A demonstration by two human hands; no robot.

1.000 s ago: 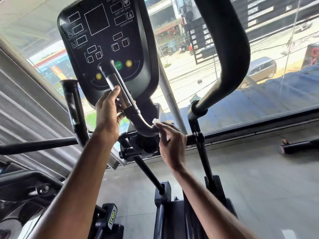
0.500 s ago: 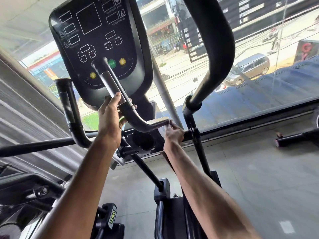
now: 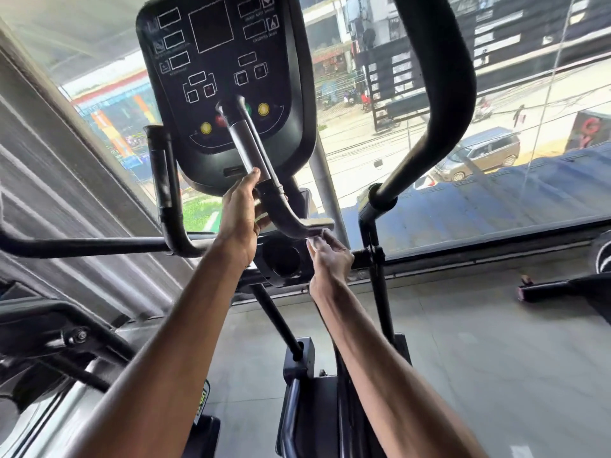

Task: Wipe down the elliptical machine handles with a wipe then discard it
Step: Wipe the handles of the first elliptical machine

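We're mid-wipe: L hand (image 3: 239,213) grips the centre handle (image 3: 251,150), R hand (image 3: 330,262) pinches the wipe (image 3: 318,232) at its lower bend; next we'd prob. drag it upward w/ pressure.

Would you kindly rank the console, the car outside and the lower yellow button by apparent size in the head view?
1. console
2. car, shrunk by distance
3. lower yellow button

Right hand (image 3: 330,259) has shifted from the bend of the inner handle (image 3: 289,224) to beneath its flat end, centre of frame. Wipe (image 3: 318,234), previously bunched atop the bend, now shows only as a pale edge pinched under that end.
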